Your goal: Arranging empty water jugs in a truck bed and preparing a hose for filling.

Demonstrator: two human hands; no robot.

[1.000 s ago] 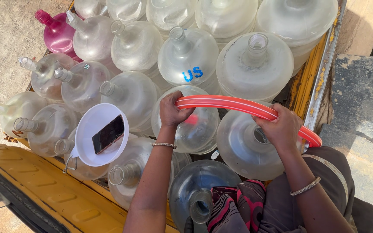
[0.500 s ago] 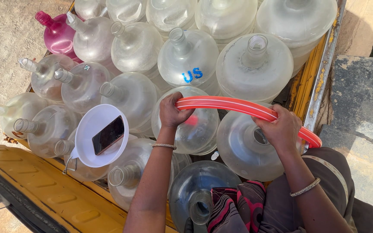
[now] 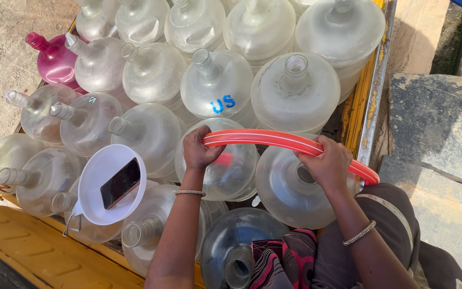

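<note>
Red-orange plastic hose point(image 3: 274, 140), flattened-looking with a pale stripe, is what both hands have hold of. The left hand point(image 3: 199, 151) is wrapped tight round its left end, fingers curled fully closed, and the right hand point(image 3: 328, 163) grips it further along, also closed over it, with the rest of the hose running on past the right wrist toward the person's knee. It hangs in a shallow arc just above two clear water jugs point(image 3: 225, 166), near the right edge of the cart bed.

Around it is basically a sea of big clear plastic jugs, packed shoulder to shoulder, some upright with open necks point(image 3: 296, 65), others tipped on their sides with necks pointing left point(image 3: 62, 111). One has blue lettering point(image 3: 223, 103) on it. A single pink jug point(image 3: 54, 61) sits at the far left corner. Closer in, a white plastic funnel point(image 3: 100, 174) rests on top of the jugs with a dark smartphone point(image 3: 120, 182) lying inside it (screen up, as far as I can tell).

The jugs fill a yellow cart point(image 3: 44, 257), its painted side running along the bottom left and a worn metal-edged rail point(image 3: 372, 96) up the right. Outside it there's sandy ground point(image 3: 1, 59) on the left and rough concrete slabs point(image 3: 439, 123) on the right, all in hard sunlight. The person wears bangles and a patterned cloth point(image 3: 282, 257) over the lap.
</note>
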